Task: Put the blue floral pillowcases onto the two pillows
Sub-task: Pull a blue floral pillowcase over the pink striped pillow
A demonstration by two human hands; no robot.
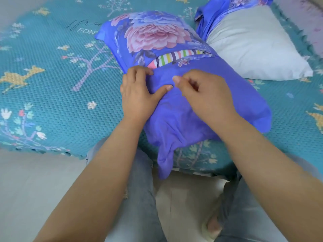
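A pillow inside a blue floral pillowcase lies across the bed in front of me. Through a slit in the case a strip of the striped pillow shows. My left hand presses flat on the plain blue fabric just below the slit, thumb stretched out to the right. My right hand hovers beside it with its fingers curled and pinched; whether it grips cloth is unclear. A bare white pillow lies at the back right. The second blue floral pillowcase is crumpled over its far left end.
The bed carries a teal quilted cover with deer and tree patterns. Its front edge runs just below the cased pillow, whose loose corner hangs over it. My legs in light jeans stand on a pale floor.
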